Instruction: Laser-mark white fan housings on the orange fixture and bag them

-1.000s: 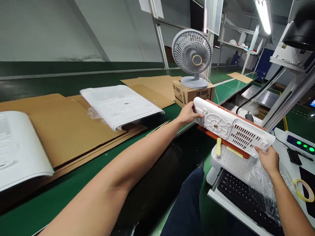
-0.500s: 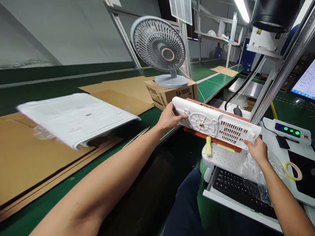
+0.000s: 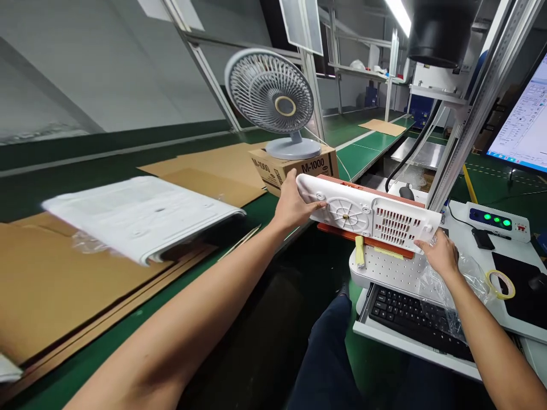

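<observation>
Green surface (image 3: 141, 318) bears flat cardboard (image 3: 81, 287); left hand (image 3: 294, 206) and right hand (image 3: 444, 254) grip a slotted white panel (image 3: 356, 213) at opposite ends.

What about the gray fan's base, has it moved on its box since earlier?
No. The fan's base stays in the same place on the M-1000 box; the camera's view shifted.

Smooth plastic panel (image 3: 370, 219), matt cardboard sheets (image 3: 85, 290)

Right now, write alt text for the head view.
A person's left hand and right hand hold opposite ends of a white panel in front of an orange part. Beyond, a grey fan stands on a cardboard box.
</observation>
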Demonstrator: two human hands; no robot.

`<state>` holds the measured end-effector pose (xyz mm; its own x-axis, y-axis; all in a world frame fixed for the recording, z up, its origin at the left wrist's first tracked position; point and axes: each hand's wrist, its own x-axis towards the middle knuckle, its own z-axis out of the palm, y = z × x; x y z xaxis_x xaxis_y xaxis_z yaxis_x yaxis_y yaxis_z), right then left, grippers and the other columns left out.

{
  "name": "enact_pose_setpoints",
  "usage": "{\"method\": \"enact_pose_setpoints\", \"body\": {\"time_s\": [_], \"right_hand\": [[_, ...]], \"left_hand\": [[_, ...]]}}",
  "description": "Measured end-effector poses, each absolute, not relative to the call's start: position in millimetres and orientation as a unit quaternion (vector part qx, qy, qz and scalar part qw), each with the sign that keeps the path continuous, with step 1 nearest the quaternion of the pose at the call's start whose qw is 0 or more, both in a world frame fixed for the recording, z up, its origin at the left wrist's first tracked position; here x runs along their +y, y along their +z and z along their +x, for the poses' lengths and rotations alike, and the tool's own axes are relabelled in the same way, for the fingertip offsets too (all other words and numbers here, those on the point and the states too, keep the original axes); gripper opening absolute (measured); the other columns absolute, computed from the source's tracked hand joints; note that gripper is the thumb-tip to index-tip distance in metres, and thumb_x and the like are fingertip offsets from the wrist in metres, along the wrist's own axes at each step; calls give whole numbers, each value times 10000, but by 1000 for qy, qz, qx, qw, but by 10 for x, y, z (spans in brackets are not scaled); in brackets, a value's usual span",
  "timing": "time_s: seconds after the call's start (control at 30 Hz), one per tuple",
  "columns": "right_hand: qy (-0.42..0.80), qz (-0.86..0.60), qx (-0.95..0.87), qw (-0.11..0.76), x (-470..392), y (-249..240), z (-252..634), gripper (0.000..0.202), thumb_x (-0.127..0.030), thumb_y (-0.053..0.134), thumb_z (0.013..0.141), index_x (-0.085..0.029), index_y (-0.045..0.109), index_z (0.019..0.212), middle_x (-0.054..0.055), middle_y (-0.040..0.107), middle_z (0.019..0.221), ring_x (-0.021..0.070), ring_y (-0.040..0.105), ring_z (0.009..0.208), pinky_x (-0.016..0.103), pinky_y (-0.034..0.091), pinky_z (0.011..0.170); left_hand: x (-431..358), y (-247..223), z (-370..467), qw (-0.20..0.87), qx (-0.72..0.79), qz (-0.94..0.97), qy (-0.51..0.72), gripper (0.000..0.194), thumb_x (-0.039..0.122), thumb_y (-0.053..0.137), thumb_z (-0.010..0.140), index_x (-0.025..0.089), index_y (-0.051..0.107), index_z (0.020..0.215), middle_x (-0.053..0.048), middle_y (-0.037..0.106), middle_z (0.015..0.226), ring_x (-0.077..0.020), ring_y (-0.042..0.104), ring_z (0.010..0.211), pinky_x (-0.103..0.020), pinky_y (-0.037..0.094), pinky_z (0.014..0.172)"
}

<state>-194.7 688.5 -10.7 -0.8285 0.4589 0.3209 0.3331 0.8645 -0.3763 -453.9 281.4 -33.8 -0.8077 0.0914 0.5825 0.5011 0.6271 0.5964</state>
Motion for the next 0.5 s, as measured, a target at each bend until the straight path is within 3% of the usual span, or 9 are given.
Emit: {"method": "enact_pose_setpoints", "body": {"time_s": [0.1,0.23,0.5], "right_hand": [[150,-216,-942,207,6871,-97,-1935,333,-494,760,1032,-246,716,1249,85,789,1211,330,732,1103,346,469,805],[158,-222,-940,206,6872,-94,-1968,267,-424,731,1051,-256,731,1258,67,803,1161,313,735,1065,337,455,789],[180,-218,-942,183,6971,-69,-2016,328,-446,782,996,-288,749,1281,36,818,1110,319,741,1059,346,493,838]], "left_hand": [[2942,-217,-4434,256,-874,-195,-364,1152,651,881,812,243,318,1731,-211,126,1856,-473,120,1716,-634,228,1376],[3064,-206,-4415,250,-888,-217,-320,886,653,715,957,204,448,1672,-227,171,1847,-517,44,1711,-704,171,1361],[3044,-240,-4406,272,-889,-232,-288,859,648,639,992,179,437,1682,-212,264,1824,-486,88,1715,-649,123,1386]]}}
